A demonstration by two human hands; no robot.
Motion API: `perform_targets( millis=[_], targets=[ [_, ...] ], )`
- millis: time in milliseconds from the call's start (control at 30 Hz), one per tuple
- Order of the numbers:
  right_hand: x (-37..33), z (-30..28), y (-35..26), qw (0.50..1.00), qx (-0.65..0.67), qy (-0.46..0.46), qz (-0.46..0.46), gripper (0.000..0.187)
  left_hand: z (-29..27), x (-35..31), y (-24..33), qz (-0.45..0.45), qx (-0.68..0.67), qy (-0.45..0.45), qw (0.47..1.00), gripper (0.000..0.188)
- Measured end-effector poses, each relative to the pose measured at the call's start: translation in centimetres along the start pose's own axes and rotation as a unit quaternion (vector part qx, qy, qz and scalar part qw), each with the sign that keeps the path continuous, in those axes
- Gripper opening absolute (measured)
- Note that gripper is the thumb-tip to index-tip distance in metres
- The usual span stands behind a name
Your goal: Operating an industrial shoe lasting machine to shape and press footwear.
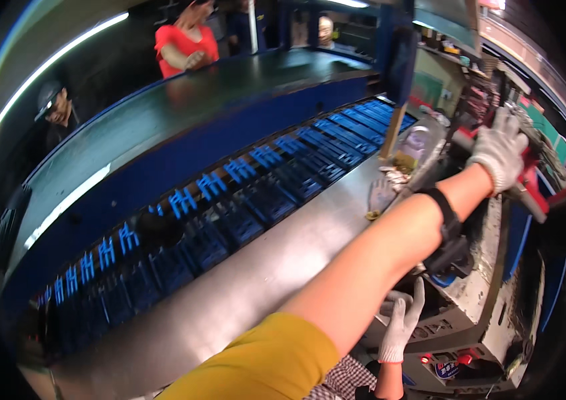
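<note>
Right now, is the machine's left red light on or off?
It looks on: the red light glows with a bright centre.

Open lane: metal ledge (249, 287), lower left to mid-frame | Barred above: long blue beam (183, 160) over the blue slatted row (239, 170) | Barred right of centre: wooden post (394, 131), loose glove (381, 195) at ledge's end | Lower right: left arm (389, 250) slanted across, right hand (399, 323) below it, pale casing (499, 343) beside
</note>
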State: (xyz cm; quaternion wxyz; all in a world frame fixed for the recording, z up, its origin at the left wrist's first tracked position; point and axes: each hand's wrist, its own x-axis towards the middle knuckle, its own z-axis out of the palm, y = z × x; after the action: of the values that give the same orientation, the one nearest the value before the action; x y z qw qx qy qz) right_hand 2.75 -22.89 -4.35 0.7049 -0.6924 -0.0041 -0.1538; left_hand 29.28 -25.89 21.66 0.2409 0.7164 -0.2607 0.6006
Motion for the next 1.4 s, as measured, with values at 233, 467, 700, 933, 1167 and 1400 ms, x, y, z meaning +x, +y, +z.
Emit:
perform_targets(
  millis=[233,467,700,933,1167,1400],
  targets=[
    [-6.7,-3.2,6.3,0.987,-0.036,0.004,0.154,0.052,-0.7,1.6,0.6,0.031,0.056,-0.203,0.977,0.057],
    [-11.2,-8.4,9.3,0.968,0.004,0.000,0.250,0.041,-8.8,-10.2,-6.7,0.050,-0.271,-0.077,0.958,0.048],
    [-14.2,-12.9,14.5,0.879,0.121,0.123,0.444,0.039,-18.7,-33.0,-17.9,-0.240,0.088,-0.622,0.740,0.051],
    [-14.7,-12.3,19.8,0.858,0.168,0.135,0.467,0.041,-20.7,-38.6,-17.4,-0.149,0.099,-0.472,0.863,0.048],
    [-15.0,-11.6,21.7,0.863,0.168,0.088,0.468,0.039,-22.1,-39.1,-18.1,-0.147,0.122,-0.477,0.858,0.044],
    [-15.9,-13.5,22.1,0.852,0.192,0.115,0.473,0.034,-20.3,-39.6,-17.3,-0.171,0.069,-0.429,0.884,0.039]
  ],
)
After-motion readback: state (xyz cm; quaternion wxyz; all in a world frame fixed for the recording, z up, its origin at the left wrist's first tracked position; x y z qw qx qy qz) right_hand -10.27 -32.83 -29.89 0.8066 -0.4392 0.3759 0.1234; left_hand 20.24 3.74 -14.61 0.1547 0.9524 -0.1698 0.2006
